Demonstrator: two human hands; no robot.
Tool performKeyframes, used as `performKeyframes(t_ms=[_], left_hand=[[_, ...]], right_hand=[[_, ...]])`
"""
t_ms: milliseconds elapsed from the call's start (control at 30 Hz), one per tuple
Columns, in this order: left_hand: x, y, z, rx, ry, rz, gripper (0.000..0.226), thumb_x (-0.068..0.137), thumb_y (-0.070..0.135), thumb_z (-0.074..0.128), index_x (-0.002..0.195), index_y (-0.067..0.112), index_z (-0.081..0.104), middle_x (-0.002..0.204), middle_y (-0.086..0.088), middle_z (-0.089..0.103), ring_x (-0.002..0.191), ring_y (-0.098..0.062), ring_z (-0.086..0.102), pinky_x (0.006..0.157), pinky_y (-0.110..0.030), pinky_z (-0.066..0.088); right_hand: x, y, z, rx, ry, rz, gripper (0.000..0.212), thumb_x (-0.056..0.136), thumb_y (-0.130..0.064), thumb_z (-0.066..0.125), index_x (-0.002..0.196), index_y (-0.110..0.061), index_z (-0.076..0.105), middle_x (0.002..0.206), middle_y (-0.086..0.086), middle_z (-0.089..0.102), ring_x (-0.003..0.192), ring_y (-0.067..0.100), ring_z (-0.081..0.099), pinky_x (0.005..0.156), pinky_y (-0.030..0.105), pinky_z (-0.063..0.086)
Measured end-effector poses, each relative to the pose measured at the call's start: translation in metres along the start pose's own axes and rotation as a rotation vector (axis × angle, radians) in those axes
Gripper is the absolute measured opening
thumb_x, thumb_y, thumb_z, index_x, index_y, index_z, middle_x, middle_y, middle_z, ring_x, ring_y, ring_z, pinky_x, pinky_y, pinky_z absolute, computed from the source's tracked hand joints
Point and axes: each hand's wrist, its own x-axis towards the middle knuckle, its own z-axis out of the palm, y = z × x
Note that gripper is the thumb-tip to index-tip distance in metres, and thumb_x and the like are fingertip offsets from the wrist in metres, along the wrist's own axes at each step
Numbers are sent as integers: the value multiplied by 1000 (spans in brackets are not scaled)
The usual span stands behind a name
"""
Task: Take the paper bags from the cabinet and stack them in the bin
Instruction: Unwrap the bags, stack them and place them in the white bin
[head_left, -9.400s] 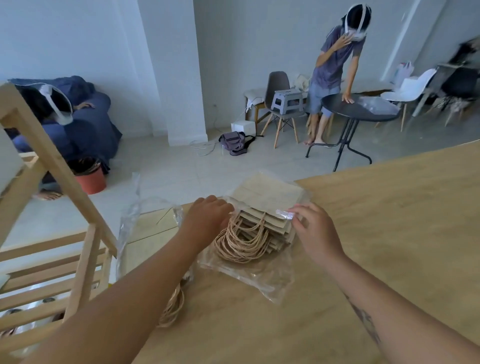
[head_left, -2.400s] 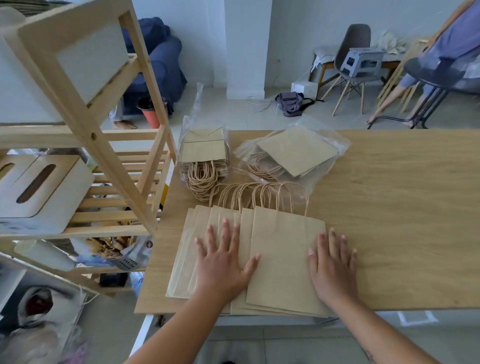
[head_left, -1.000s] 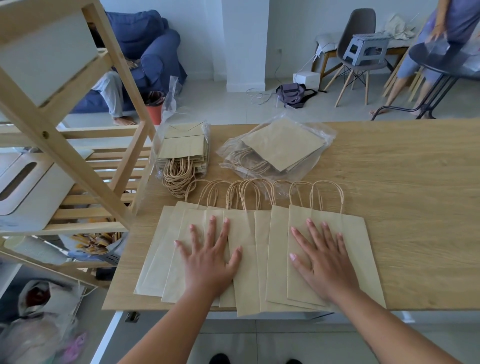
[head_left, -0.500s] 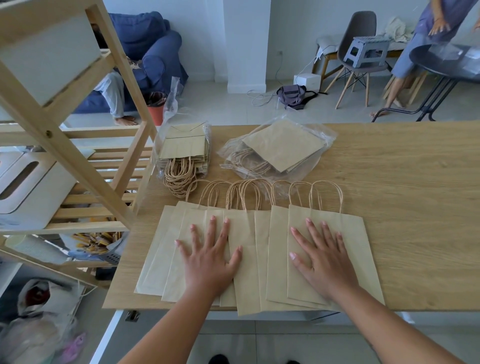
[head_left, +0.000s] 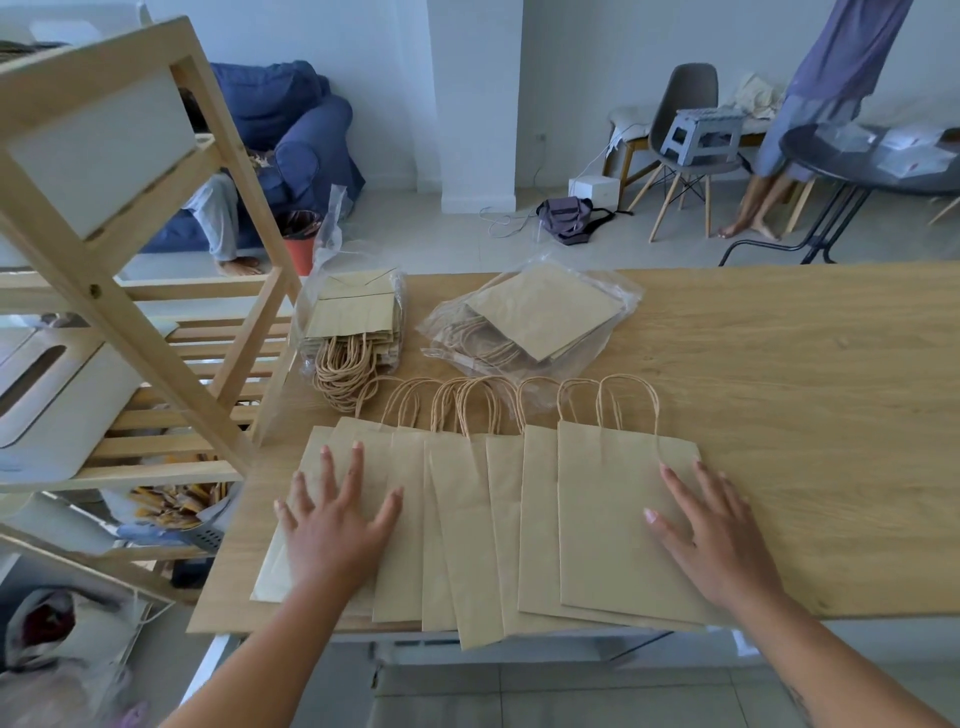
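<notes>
Two hands press flat on a fan of paper bags (head_left: 467, 519). The left hand (head_left: 332, 525) lies with fingers spread on the leftmost bags, and the right hand (head_left: 711, 535) lies with fingers straight and apart at the right edge of the rightmost bag. The bags overlap in a row along the near edge of the counter (head_left: 805, 389), close to its near left corner. Their handles point toward the far edge, and a few bottoms hang over the near edge. Beyond them, toward the far left corner, a left plastic-wrapped pack (head_left: 358, 322) and a right plastic-wrapped pack (head_left: 540, 312) lie side by side. A wooden rack (head_left: 156, 322) stands beside the counter's left edge.
</notes>
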Motion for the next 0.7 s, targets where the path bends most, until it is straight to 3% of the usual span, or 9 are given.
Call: performKeyframes(t_ms=[133, 300, 567, 700], left_hand=[[5, -16, -8, -156, -55, -172, 91, 82, 83, 21, 154, 37, -12, 165, -11, -4, 150, -39, 4, 120, -55, 6], [4, -8, -15, -292, -62, -262, 97, 84, 79, 34, 157, 24, 1, 163, -11, 16, 148, -38, 10, 118, -55, 11], [-4, 31, -21, -495, -171, -352, 112, 76, 84, 45, 157, 18, 6, 161, -16, 18, 149, -38, 9, 118, -56, 16], [-4, 35, -24, -590, -226, -447, 126, 59, 94, 48, 154, 16, 21, 158, -14, 24, 143, -40, 23, 114, -58, 27]], right_hand=[[-6, -9, 11, -23, -18, -5, 97, 65, -90, -13, 151, -49, 5, 165, -1, -1, 151, 28, 0, 121, 46, 1], [-13, -48, 21, 12, -9, -41, 93, 70, -89, -5, 152, -48, 10, 165, -1, -1, 151, 28, -2, 121, 45, -2], [-25, -115, 37, 60, -35, -149, 89, 71, -86, -11, 151, -50, 1, 165, 0, -8, 151, 28, -8, 122, 46, -4], [-29, -141, 40, 74, -46, -198, 89, 71, -84, -11, 151, -49, 0, 165, 1, -8, 151, 28, -9, 122, 45, -5]])
